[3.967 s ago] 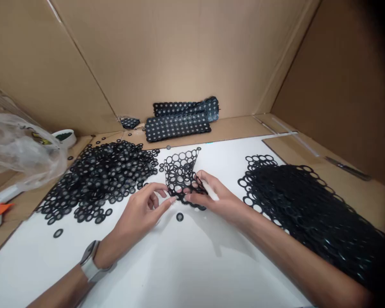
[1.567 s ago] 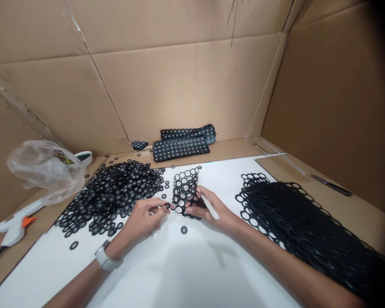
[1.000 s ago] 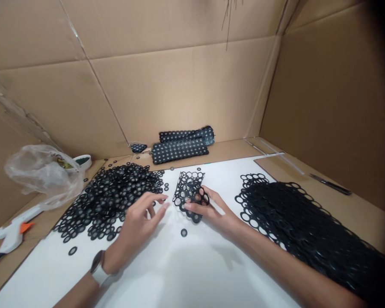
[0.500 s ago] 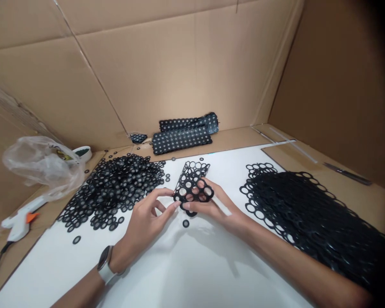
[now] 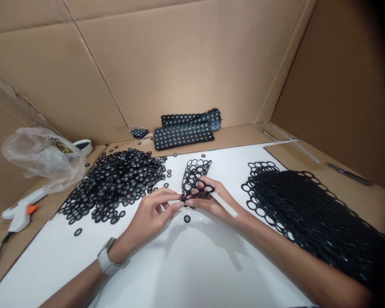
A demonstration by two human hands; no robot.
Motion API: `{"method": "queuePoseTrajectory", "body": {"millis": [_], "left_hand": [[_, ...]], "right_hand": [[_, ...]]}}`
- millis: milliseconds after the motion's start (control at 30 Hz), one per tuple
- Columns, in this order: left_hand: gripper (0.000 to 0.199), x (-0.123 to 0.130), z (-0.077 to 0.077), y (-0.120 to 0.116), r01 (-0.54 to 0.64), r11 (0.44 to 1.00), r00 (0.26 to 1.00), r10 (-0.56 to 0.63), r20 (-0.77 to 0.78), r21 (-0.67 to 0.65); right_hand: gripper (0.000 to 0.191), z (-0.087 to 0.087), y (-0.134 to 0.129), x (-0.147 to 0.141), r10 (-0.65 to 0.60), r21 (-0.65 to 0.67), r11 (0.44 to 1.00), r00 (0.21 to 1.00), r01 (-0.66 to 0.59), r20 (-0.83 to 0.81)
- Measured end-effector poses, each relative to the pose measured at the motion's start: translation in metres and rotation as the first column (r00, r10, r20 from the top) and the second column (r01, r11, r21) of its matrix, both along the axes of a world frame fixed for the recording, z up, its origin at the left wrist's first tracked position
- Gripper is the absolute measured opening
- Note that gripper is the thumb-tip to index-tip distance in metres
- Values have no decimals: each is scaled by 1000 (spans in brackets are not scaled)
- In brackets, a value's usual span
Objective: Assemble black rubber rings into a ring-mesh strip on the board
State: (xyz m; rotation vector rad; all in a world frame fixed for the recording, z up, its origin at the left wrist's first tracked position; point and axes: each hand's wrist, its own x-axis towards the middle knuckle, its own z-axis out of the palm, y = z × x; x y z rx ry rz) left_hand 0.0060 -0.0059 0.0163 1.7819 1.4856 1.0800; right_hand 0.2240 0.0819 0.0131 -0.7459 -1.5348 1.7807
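Note:
A black openwork sheet of joined rings (image 5: 192,176) is held above the white board (image 5: 192,265), its near end folded over. My right hand (image 5: 215,200) grips it from the right, with the thumb along the near edge. A thin white strip (image 5: 225,205) sticks out past that hand towards the wrist. My left hand (image 5: 158,210), with a watch on its wrist, pinches the sheet's near left corner between thumb and index finger. Whether a small ring is also in that pinch is hidden. Just below the sheet, a loose small black ring (image 5: 187,219) lies on the board.
Small black rings (image 5: 118,184) are heaped at left. At right is a stack of ring sheets (image 5: 308,214). Filled sheets (image 5: 183,136) lie at the back. A glue gun (image 5: 22,211), a plastic bag (image 5: 45,156) and scissors (image 5: 348,173) lie around the board.
The ring sheet has tilted, so its near face shows less broadly. My left hand has shifted slightly right and stays at the sheet's corner. The view has moved a little.

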Motion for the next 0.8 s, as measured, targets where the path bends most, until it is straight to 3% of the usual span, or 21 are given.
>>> {"method": "queuePoseTrajectory", "body": {"millis": [100, 167, 333, 467, 600, 700, 800], "left_hand": [[35, -2, 3, 2, 88, 988, 982, -64, 180, -130], [40, -5, 4, 5, 78, 987, 979, -50, 199, -139], [41, -22, 4, 15, -118, 986, 974, 137, 180, -115], [50, -49, 4, 23, -339, 932, 912, 360, 196, -132], [57, -76, 1, 29, -436, 898, 899, 438, 17, -58], [51, -84, -2, 30, -406, 914, 903, 395, -166, -33], [45, -79, -2, 28, -330, 938, 892, 345, -292, 103]], "right_hand": [[64, -4, 1, 0, 25, 5, 1000, 999, -25, 24], [63, -5, 1, 0, 38, -5, 999, 999, -38, 2], [59, 0, 2, -2, -46, -4, 999, 999, 46, -24], [56, 3, 2, 2, -91, -13, 996, 996, 91, -4], [58, -1, 2, 7, 24, -89, 996, 998, -28, -51], [52, -7, 1, 9, 144, -76, 986, 989, -146, -31], [53, -12, 1, 8, 186, -83, 980, 982, -183, 28]]}}
